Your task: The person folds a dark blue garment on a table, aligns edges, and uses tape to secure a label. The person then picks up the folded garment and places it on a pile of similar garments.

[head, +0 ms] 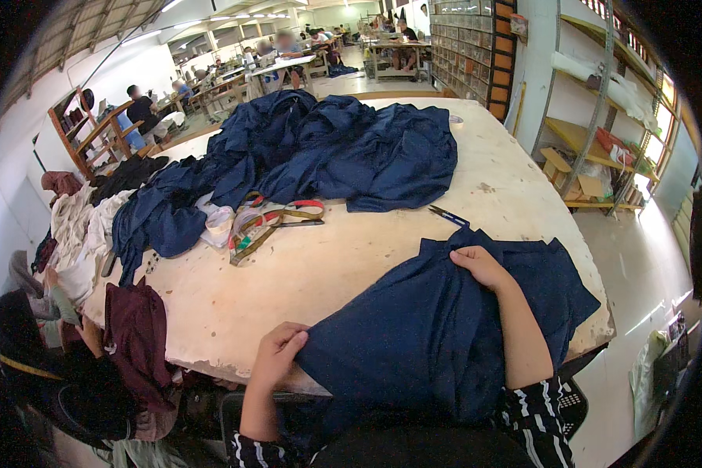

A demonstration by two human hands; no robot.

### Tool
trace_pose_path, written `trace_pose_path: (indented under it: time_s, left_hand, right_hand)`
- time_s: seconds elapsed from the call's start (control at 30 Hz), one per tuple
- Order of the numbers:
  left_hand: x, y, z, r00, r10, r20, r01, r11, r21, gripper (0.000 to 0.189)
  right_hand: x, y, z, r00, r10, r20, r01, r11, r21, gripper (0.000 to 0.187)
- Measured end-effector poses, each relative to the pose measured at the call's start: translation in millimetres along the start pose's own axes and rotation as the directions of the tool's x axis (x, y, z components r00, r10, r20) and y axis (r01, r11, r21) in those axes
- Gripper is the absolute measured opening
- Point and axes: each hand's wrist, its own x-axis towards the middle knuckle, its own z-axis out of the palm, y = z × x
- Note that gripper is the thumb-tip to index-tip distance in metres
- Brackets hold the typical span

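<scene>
A navy-blue fabric garment (398,322) lies across the near right of the table and hangs over its front edge towards me. My left hand (281,351) pinches its left corner between thumb and fingers, at the table edge. Farther up, my right hand (479,266) grips a gathered part near the garment's top, and the forearm rests across the cloth. Just beyond that hand lies a pair of thread snips (449,216) with dark blades and a blue handle, its end close to the cloth.
A big heap of navy fabric (339,146) covers the table's (257,298) far half. Before it lie a tape measure (251,248), a tape roll (219,219) and a pen (301,223). Maroon cloth (137,339) drapes over the left edge beside a seated co-worker (52,362). Metal shelves (585,140) stand right.
</scene>
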Motion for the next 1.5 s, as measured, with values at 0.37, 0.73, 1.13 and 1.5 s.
trace_pose_path:
  time_s: [0.37,0.73,1.13,1.5]
  left_hand:
    - [3,17,6,0.995,0.050,-0.088,-0.015,0.932,0.361,0.023]
    - [-10,29,49,0.996,-0.067,-0.062,0.085,0.922,0.377,0.017]
    - [-33,49,25,0.557,0.830,0.013,-0.454,0.292,0.842,0.019]
    - [-46,55,16,0.669,0.730,-0.144,-0.369,0.494,0.787,0.020]
  right_hand:
    - [-11,-22,5,0.999,0.048,0.000,-0.048,0.995,0.085,0.031]
    - [-19,-24,-17,0.799,-0.480,-0.362,0.555,0.820,0.138,0.020]
    - [-27,-35,-11,0.756,-0.487,-0.438,0.588,0.799,0.126,0.026]
    - [-35,-45,-8,0.777,-0.474,-0.413,0.570,0.809,0.144,0.022]
